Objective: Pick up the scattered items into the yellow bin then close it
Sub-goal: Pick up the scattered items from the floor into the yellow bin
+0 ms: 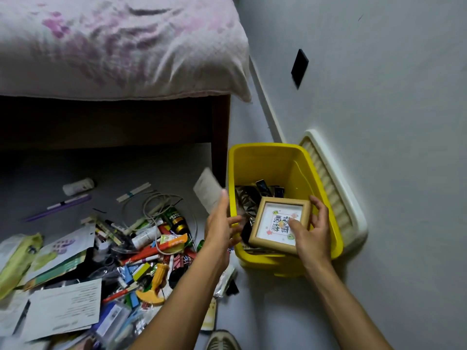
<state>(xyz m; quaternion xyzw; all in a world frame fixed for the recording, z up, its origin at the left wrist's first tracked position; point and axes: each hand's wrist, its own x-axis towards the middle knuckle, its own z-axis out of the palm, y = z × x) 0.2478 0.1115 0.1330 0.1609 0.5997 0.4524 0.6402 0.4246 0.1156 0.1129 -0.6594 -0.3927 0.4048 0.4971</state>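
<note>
The frame (278, 224), a small square wooden one, sits tilted inside the yellow bin (326, 198), propped on dark packets at the near end, its glass facing up and toward the camera. The right hand (312, 231) is on it: the thumb lies across the glass near the lower right corner and the fingers curl over the right-hand edge, so it grips the frame from the right side. The left hand (222, 223) hovers just left of the bin's near-left rim, fingers straight and slightly spread, holding nothing; whether its fingertips brush the rim cannot be told. So the frame lies directly under the right hand and to the right of the left hand, across the bin wall; being square, it has no long axis to speak of, and the right hand is plainly the nearer. My reading is that the frame is being settled into the bin, and release depends on it lying flat enough to leave room for more. The pile (121, 253) of scattered items remains on the floor to the left of the bin, nearest the left hand, so most of the task is still ahead. The lid (336, 190), cream and ribbed, leans against the wall just behind the bin. Writing: the frame holds a print with large stylised Chinese characters, which I cannot read with confidence; a green bottle (175, 218) in the pile bears lettering too small to make out.
</note>
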